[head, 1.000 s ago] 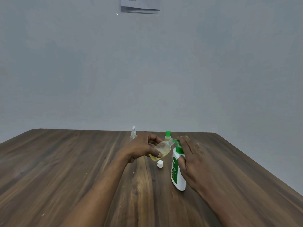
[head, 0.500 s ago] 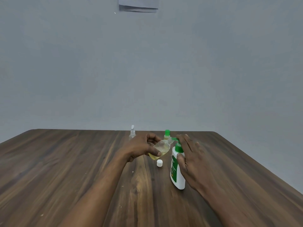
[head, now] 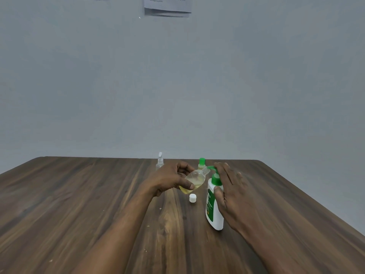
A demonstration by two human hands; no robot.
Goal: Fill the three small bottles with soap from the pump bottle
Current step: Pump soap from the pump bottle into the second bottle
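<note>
Both hands work: left hand (head: 169, 179) grips tilted small bottle (head: 194, 179), right hand (head: 230, 191) apparently presses pump bottle (head: 214, 206).

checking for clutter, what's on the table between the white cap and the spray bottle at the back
In the head view, the left hand holding the tilted clear bottle lies between the white cap and the spray bottle.

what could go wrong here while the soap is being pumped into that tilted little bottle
1. The left hand holds the small clear bottle tilted, its narrow mouth at the green pump spout; a slight misalignment might send soap onto the wooden table.
2. The right hand presses the pump bottle from one side, so it could tip.
3. The loose white cap lies just below the bottle and could get dripped on or knocked.
</note>
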